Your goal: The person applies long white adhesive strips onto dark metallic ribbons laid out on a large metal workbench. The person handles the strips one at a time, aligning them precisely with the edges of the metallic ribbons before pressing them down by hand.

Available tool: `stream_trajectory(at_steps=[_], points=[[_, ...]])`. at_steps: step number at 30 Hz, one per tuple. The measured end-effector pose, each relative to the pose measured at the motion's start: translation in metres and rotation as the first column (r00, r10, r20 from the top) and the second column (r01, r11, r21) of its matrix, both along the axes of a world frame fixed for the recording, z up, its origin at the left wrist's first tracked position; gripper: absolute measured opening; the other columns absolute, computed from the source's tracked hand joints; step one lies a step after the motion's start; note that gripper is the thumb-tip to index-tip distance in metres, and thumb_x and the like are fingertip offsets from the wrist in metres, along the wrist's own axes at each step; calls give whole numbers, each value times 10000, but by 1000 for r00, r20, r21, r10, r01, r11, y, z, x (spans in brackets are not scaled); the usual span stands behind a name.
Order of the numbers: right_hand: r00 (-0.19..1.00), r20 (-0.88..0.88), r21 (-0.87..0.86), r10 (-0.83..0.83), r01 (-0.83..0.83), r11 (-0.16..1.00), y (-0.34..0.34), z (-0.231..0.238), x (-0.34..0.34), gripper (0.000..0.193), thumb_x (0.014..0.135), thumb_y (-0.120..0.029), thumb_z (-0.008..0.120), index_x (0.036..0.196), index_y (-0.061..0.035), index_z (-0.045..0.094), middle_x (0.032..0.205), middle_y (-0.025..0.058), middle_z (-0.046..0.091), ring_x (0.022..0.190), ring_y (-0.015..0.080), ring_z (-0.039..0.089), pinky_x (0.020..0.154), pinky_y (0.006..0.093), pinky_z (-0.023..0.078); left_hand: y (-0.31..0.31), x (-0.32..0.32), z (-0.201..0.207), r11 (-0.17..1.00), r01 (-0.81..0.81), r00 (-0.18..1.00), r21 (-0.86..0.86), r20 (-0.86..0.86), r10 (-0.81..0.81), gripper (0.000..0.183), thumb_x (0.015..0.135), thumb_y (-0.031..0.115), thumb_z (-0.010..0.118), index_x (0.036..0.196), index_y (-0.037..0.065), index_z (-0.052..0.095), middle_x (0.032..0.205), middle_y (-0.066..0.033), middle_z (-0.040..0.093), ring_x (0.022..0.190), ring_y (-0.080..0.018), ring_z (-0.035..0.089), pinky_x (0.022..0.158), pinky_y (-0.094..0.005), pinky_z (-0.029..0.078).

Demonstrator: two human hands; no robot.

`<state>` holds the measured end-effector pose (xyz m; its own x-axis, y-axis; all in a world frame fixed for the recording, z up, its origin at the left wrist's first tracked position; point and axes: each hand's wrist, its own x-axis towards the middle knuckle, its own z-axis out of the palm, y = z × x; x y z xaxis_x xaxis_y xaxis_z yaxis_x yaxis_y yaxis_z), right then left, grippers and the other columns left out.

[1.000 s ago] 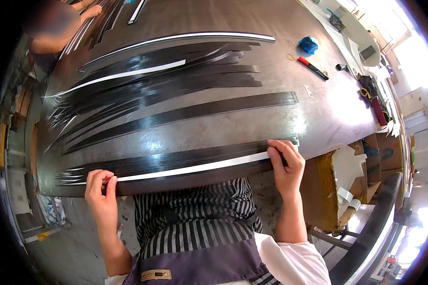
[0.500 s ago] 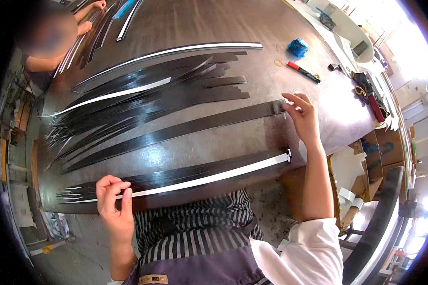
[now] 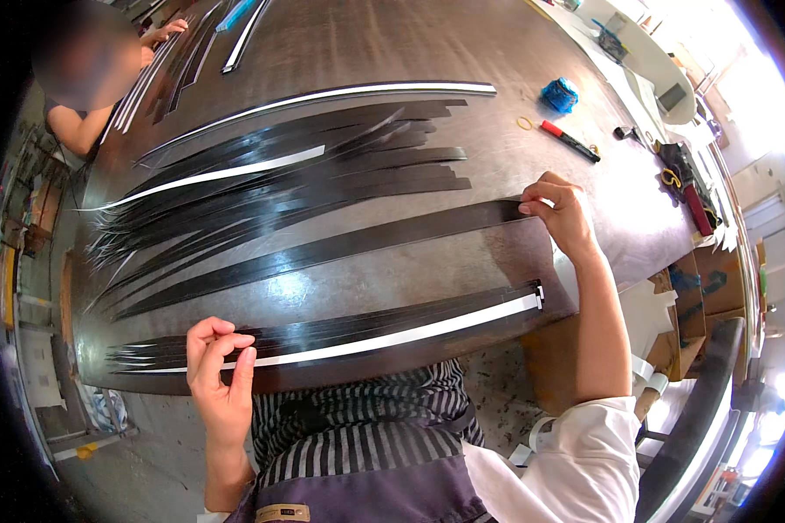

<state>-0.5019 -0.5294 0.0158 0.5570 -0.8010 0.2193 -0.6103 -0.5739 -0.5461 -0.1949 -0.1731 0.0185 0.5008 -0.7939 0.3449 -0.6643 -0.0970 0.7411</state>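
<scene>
Small items on the desk [image 3: 366, 54]'s right side
A blue bundle [image 3: 560, 95] lies near a red-and-black marker [image 3: 570, 141], with a yellow rubber band [image 3: 524, 124] just beside the marker's red end. Cardboard [image 3: 726, 301] stands past the desk's right edge.

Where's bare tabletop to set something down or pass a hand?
Biggest: far tabletop, beyond the long white-faced strip and left of the blue bundle. Narrower: the band between the black strip pinched by the right hand and the near strip stack. Crowded: the mid-left fan of loose black strips, and the far-left strips.
</scene>
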Motion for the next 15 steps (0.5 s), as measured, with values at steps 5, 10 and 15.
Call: stream_trajectory(at_steps=[5,10,15], points=[[995,-62,-134,77,-85,987,1,14,-4,121,754,-20,730,875,-22,721,809,100,653,756,257,635,692,345,502,-7,-3,3,1000,20,997,-12,-75,-21,103,834,5,672,933,-11,645,1079,-97,535,946,-183,531,865,-295,428],[973,162,-68,164,-155,986,26,56,-1,160,832,4,674,986,14,715,837,76,673,785,178,641,720,306,495,1,-1,1,992,119,917,-42,-380,-126,120,871,36,666,963,-40,658,1128,-117,561,1003,-206,565,908,-315,446],[766,624,176,-157,58,983,90,94,-57,302,836,-46,695,1123,43,670,973,81,675,865,158,622,798,271,493,2,0,1,879,396,180,-266,-916,-358,500,969,311,599,1297,-52,497,1365,-205,495,1294,-303,490,1067,-394,415]])
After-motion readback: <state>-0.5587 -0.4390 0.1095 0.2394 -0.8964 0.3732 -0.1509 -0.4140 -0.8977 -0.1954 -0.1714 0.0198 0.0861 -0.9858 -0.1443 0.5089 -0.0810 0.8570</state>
